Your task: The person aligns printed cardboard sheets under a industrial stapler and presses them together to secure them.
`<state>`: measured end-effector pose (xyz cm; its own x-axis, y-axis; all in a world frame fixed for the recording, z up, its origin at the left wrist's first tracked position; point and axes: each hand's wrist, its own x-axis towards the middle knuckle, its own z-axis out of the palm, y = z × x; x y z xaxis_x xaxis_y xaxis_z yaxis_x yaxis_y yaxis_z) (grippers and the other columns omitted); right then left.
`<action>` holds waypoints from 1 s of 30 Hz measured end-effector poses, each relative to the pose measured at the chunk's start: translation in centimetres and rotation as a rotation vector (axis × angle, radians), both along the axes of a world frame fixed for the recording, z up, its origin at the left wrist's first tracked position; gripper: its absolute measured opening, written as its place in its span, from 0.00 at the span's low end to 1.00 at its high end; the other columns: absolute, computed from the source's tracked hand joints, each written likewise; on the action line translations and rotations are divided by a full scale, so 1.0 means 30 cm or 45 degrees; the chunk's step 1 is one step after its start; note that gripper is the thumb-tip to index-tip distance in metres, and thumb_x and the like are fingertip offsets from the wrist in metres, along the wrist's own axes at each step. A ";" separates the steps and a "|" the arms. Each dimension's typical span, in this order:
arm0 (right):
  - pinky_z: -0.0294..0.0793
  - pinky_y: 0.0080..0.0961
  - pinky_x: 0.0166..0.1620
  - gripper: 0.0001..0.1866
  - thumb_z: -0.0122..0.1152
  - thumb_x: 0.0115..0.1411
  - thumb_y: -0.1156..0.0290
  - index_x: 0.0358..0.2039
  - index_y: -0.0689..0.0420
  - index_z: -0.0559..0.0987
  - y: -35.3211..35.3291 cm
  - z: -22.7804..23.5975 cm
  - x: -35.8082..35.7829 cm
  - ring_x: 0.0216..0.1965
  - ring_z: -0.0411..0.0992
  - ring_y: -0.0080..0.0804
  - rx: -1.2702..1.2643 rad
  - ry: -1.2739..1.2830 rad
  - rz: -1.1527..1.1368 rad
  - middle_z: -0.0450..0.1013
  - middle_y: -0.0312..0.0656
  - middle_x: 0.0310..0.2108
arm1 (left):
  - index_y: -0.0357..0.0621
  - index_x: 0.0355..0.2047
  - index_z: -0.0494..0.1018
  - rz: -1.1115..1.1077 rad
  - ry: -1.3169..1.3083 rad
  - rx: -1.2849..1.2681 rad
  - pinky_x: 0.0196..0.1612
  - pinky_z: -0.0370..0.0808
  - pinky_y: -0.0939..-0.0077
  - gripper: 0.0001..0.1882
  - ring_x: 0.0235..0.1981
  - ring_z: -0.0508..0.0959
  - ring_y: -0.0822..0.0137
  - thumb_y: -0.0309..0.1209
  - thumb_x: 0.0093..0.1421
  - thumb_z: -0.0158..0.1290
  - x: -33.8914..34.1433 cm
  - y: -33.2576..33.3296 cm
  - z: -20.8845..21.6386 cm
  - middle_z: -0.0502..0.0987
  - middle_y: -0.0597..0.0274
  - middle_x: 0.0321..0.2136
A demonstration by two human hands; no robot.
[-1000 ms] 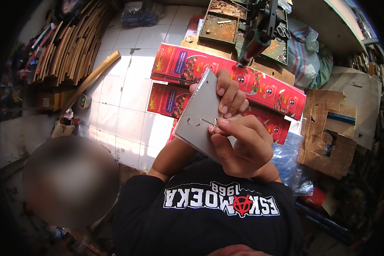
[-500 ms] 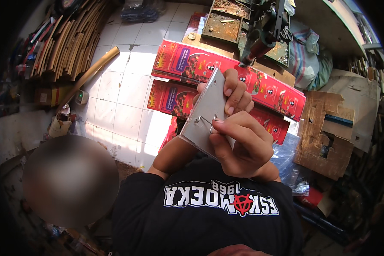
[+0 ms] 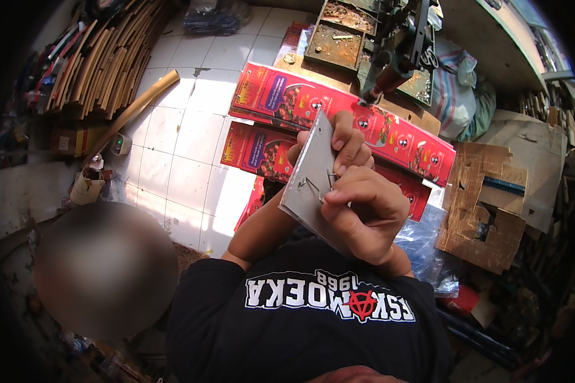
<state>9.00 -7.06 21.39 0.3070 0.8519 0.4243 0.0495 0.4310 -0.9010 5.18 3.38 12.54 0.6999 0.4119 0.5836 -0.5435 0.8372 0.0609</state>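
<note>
The left hand (image 3: 351, 150) is clamped on a grey board (image 3: 312, 159), its fingers curled over the board's far right edge; most of the palm is hidden behind the board, and only a bit of that hand shows past the left edge. The board is held up tilted in front of the chest, its lower right part covered by the right hand (image 3: 372, 210). That hand has thumb and forefinger pinched together on a thin bent wire (image 3: 314, 189) at the board's face. The pinched part is out of sight, and whether the wire passes through the board cannot be told.

Beyond the hands lie red printed sheets (image 3: 396, 135), partly covered by the board and fingers. Past them stand a dark metal tool (image 3: 390, 73), cut off by the upper edge, and a divided tray (image 3: 335, 46) whose small contents are hard to make out. Right of the hands are crumpled clear plastic (image 3: 421, 242) and worn brown cardboard (image 3: 460, 210). Left and nearer the body, a round blur conceals whatever is there.
</note>
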 end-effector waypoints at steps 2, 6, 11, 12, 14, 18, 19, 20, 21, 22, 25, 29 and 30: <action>0.67 0.19 0.34 0.09 0.61 0.49 0.88 0.32 0.65 0.80 -0.004 -0.017 -0.001 0.26 0.70 0.25 0.000 0.080 0.021 0.75 0.42 0.27 | 0.47 0.31 0.61 -0.003 -0.011 0.013 0.28 0.63 0.76 0.25 0.21 0.66 0.72 0.56 0.58 0.55 -0.004 0.004 -0.011 0.68 0.66 0.19; 0.66 0.18 0.34 0.07 0.61 0.49 0.87 0.30 0.63 0.79 -0.005 -0.045 -0.020 0.26 0.69 0.24 0.079 0.201 -0.021 0.73 0.41 0.26 | 0.49 0.29 0.61 0.064 0.106 0.064 0.25 0.61 0.75 0.27 0.17 0.64 0.72 0.60 0.57 0.52 -0.011 0.015 -0.028 0.68 0.67 0.17; 0.64 0.18 0.32 0.07 0.62 0.50 0.86 0.29 0.61 0.78 -0.001 -0.051 -0.027 0.25 0.68 0.24 0.181 0.109 -0.100 0.71 0.40 0.25 | 0.45 0.31 0.62 0.034 0.105 -0.039 0.29 0.63 0.76 0.19 0.21 0.66 0.71 0.49 0.66 0.44 -0.041 0.005 -0.016 0.67 0.62 0.20; 0.64 0.19 0.31 0.07 0.63 0.50 0.86 0.29 0.61 0.78 -0.001 -0.045 -0.026 0.24 0.67 0.24 0.184 0.083 -0.109 0.71 0.41 0.25 | 0.45 0.31 0.62 0.045 0.114 -0.050 0.29 0.63 0.75 0.19 0.21 0.66 0.70 0.49 0.67 0.43 -0.043 0.001 -0.019 0.67 0.62 0.20; 0.64 0.19 0.30 0.08 0.64 0.49 0.86 0.29 0.60 0.79 -0.003 -0.041 -0.025 0.23 0.67 0.23 0.212 0.036 -0.136 0.71 0.40 0.25 | 0.45 0.31 0.62 0.064 0.129 -0.071 0.29 0.63 0.75 0.19 0.21 0.67 0.69 0.48 0.67 0.41 -0.042 -0.004 -0.021 0.67 0.62 0.20; 0.63 0.20 0.27 0.12 0.68 0.45 0.87 0.29 0.57 0.80 -0.018 -0.038 -0.039 0.21 0.65 0.23 0.296 -0.188 -0.222 0.71 0.39 0.26 | 0.45 0.30 0.62 0.053 0.107 0.010 0.28 0.63 0.74 0.19 0.20 0.68 0.69 0.48 0.68 0.39 -0.042 0.001 -0.016 0.68 0.62 0.19; 0.63 0.21 0.26 0.13 0.69 0.44 0.87 0.29 0.56 0.80 -0.022 -0.035 -0.045 0.21 0.64 0.23 0.311 -0.280 -0.249 0.71 0.39 0.26 | 0.45 0.30 0.62 0.044 0.102 0.019 0.28 0.62 0.74 0.19 0.20 0.68 0.69 0.48 0.68 0.39 -0.044 0.001 -0.018 0.68 0.62 0.19; 0.61 0.20 0.25 0.15 0.70 0.42 0.88 0.29 0.55 0.81 -0.022 -0.036 -0.056 0.20 0.63 0.23 0.332 -0.289 -0.277 0.71 0.37 0.26 | 0.45 0.30 0.62 0.036 0.098 0.028 0.28 0.62 0.74 0.19 0.20 0.69 0.69 0.48 0.68 0.38 -0.044 0.000 -0.019 0.68 0.63 0.19; 0.61 0.20 0.24 0.15 0.69 0.42 0.88 0.29 0.55 0.81 -0.022 -0.037 -0.058 0.20 0.63 0.23 0.351 -0.308 -0.290 0.71 0.37 0.26 | 0.45 0.30 0.62 0.031 0.064 0.062 0.28 0.62 0.74 0.19 0.20 0.69 0.69 0.47 0.68 0.38 -0.038 0.004 -0.021 0.68 0.63 0.19; 0.61 0.20 0.24 0.15 0.69 0.42 0.88 0.29 0.55 0.81 -0.023 -0.039 -0.059 0.20 0.62 0.23 0.369 -0.327 -0.301 0.71 0.37 0.26 | 0.45 0.30 0.62 0.028 0.030 0.093 0.28 0.62 0.74 0.19 0.20 0.69 0.69 0.47 0.68 0.38 -0.028 0.011 -0.025 0.68 0.63 0.19; 0.60 0.20 0.24 0.15 0.69 0.42 0.88 0.29 0.55 0.81 -0.035 -0.046 -0.063 0.19 0.62 0.23 0.388 -0.330 -0.294 0.71 0.37 0.26 | 0.46 0.29 0.63 0.021 -0.010 0.123 0.28 0.62 0.74 0.19 0.20 0.69 0.69 0.47 0.68 0.38 -0.026 0.006 -0.030 0.69 0.63 0.19; 0.60 0.21 0.24 0.14 0.69 0.43 0.88 0.29 0.55 0.81 -0.030 -0.038 -0.062 0.20 0.62 0.23 0.376 -0.273 -0.322 0.71 0.37 0.27 | 0.46 0.29 0.63 0.022 0.049 0.109 0.28 0.62 0.73 0.19 0.20 0.69 0.69 0.48 0.67 0.38 -0.035 0.004 -0.016 0.69 0.63 0.19; 0.61 0.21 0.24 0.14 0.69 0.43 0.88 0.29 0.55 0.80 -0.031 -0.036 -0.058 0.20 0.62 0.23 0.361 -0.264 -0.308 0.71 0.37 0.27 | 0.46 0.29 0.63 0.023 0.052 0.108 0.28 0.62 0.73 0.19 0.20 0.69 0.69 0.48 0.67 0.38 -0.035 0.003 -0.016 0.69 0.63 0.19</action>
<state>7.25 -7.98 20.30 0.3674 0.6064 0.7052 0.3475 0.6138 -0.7089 4.13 3.48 12.06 0.7170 0.3748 0.5878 -0.5537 0.8184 0.1537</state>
